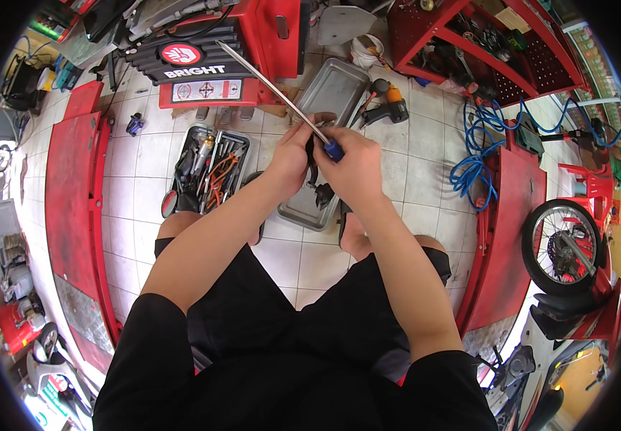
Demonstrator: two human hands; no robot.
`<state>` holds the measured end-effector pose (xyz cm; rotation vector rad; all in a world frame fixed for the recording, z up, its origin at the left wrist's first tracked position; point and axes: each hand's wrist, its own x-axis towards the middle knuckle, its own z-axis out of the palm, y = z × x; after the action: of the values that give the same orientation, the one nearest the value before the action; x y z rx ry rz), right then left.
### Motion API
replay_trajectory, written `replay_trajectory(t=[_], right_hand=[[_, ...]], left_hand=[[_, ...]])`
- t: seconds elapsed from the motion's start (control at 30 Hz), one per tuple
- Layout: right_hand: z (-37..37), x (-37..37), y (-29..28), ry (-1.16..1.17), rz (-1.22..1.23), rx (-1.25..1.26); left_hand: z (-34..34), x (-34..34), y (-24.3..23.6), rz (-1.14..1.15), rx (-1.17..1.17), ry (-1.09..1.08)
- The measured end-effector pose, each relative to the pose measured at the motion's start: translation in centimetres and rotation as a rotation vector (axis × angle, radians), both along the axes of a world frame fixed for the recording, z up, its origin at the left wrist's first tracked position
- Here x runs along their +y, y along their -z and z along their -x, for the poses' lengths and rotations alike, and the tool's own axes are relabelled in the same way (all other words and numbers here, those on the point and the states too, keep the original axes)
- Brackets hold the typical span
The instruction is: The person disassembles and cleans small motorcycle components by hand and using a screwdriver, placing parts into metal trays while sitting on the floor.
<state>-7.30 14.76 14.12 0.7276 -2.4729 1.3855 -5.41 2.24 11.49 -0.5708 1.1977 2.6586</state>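
A long screwdriver (pixel 333 149) with a blue handle lies across both hands, its metal shaft slanting up to the far left. My right hand (pixel 357 164) is closed around its handle. Beside it my left hand (pixel 292 156) is closed, with its fingers by the shaft. Between the palms shows a dark part, mostly hidden by the fingers, so its kind cannot be told. Below the hands, a small black part (pixel 323 195) is over a grey metal tray (pixel 303 221) on the floor. More grey tray metal (pixel 335 82) shows beyond my hands; whether it is the same tray is unclear.
At the left stands a tool tray (pixel 248 147) full of pliers and other tools. A cordless power tool (pixel 389 109) lies beyond my right hand. Blue hose (pixel 475 169) coils at the right. Red platforms (pixel 73 215) flank me; a red cabinet (pixel 278 43) stands ahead.
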Motion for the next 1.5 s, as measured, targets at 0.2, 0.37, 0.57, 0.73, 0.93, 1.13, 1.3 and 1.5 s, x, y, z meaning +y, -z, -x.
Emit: replay_trajectory(t=[0.2,0.37,0.57,0.73,0.93,1.13,1.3,1.5], right_hand=[[-0.7,-0.4,0.1,0.07,-0.076,-0.051],[-0.2,-0.3,0.4,0.073,-0.08,-0.066],[0.1,-0.1,0.1,0.017,-0.071,-0.187],[0.6,0.4,-1.4,-0.115,0.018,-0.224],[0.9,1.3,-1.8,-0.204,-0.053,-0.268],[1.2,1.4,-0.2,-0.165,-0.053,0.001],[0.1,0.5,0.1,-0.112,-0.236,0.102],[-0.9,-0.3,-0.4,-0.1,-0.372,0.052]], left_hand=[[0.0,0.4,-0.1,0.139,-0.029,-0.073],[-0.2,0.3,0.3,0.119,0.034,-0.057],[-0.1,0.2,0.3,0.19,0.049,-0.032],[-0.2,-0.6,0.6,0.079,0.073,0.009],[-0.5,-1.2,-0.1,0.061,0.082,0.132],[0.0,-0.5,-1.7,0.214,0.145,0.045],[-0.8,0.4,-1.3,0.253,0.125,-0.134],[-0.9,0.7,-0.3,0.341,0.135,-0.268]])
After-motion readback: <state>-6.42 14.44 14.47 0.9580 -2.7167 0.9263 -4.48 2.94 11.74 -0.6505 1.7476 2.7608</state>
